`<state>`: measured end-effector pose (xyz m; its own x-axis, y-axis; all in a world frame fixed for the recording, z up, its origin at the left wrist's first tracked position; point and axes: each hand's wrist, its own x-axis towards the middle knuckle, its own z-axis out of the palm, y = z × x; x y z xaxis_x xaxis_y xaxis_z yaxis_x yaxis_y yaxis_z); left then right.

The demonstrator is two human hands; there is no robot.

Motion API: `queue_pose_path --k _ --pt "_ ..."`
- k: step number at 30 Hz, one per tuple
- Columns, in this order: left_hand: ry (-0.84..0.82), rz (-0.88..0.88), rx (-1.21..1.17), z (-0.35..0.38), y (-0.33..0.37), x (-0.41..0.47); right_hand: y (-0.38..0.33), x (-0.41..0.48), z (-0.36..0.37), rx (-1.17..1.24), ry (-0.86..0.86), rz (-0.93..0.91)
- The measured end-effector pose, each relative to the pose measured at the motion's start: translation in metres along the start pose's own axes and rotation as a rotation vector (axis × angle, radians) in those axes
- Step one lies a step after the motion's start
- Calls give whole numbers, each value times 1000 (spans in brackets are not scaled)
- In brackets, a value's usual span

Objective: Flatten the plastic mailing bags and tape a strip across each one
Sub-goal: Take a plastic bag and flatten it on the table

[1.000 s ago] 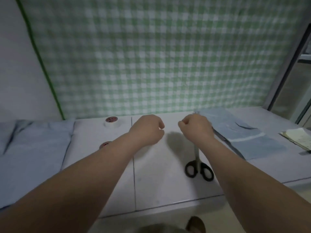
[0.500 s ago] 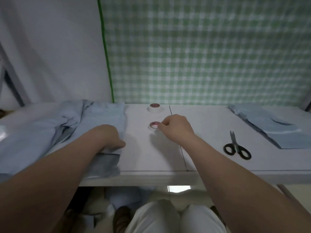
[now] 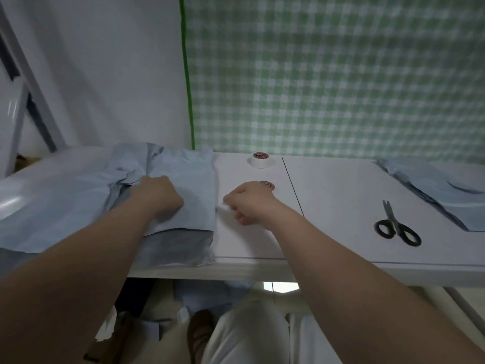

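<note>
A pile of light blue plastic mailing bags covers the left of the white table. My left hand lies on the top bag with its fingers curled into the plastic. My right hand hovers just right of that bag's edge and pinches a small pale strip that looks like tape. One white tape roll is partly hidden behind my right hand. A second tape roll stands farther back.
Black-handled scissors lie right of centre on the table. Another stack of blue bags sits at the far right. A green checked cloth hangs behind the table. My knees are under the front edge.
My view swung left from the scissors to the bag pile. My left hand moved onto the top bag. My right hand came from near the scissors past the tape roll to the bag's edge.
</note>
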<state>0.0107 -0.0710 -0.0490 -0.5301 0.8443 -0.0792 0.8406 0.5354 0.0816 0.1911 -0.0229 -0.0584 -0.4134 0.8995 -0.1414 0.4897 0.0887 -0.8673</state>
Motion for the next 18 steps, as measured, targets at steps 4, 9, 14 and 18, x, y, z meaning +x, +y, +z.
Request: queue_pose_path --k 4,9,14,18 --pt "-23 -90 -25 -1 -12 15 -6 10 24 58 -39 58" --pt "1 -88 -14 -7 -14 19 -10 19 38 103 -7 157" --pt "11 -134 -33 -2 -24 31 -16 23 44 -248 51 108" --pt "-38 -103 -49 -2 -28 36 -26 15 48 -452 -119 -66"
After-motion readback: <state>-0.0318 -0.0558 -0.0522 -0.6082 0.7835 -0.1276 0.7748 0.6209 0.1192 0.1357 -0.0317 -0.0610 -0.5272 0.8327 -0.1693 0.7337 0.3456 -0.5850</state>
